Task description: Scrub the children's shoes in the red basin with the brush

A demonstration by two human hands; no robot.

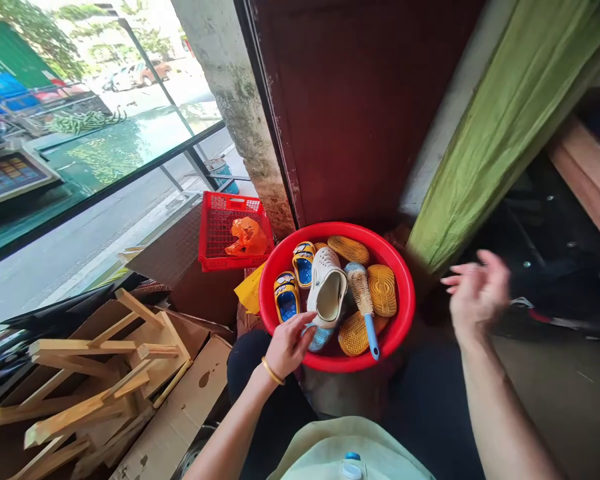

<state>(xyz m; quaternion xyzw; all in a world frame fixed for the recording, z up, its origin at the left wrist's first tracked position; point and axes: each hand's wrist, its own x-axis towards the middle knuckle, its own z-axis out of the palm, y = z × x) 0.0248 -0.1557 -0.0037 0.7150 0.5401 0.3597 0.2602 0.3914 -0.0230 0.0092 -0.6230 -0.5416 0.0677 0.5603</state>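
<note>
In front of me, a red basin holds several clogs and a scrub brush. My left hand is over the basin's near-left rim, fingers loosely curved and apart. Its fingertips are close to the heel of a white clog and a light-blue patterned sole; whether they touch is unclear. My right hand hangs in the air right of the basin, fingers spread and holding nothing. The blue-handled brush lies bristles up, its handle toward me. Yellow-and-blue clogs sit at the left, yellow-brown soles at the right.
A red crate with an orange plastic bag stands behind left. Wooden stools and cardboard are piled at my left. Beyond the basin stands a dark red door, with a green curtain to its right.
</note>
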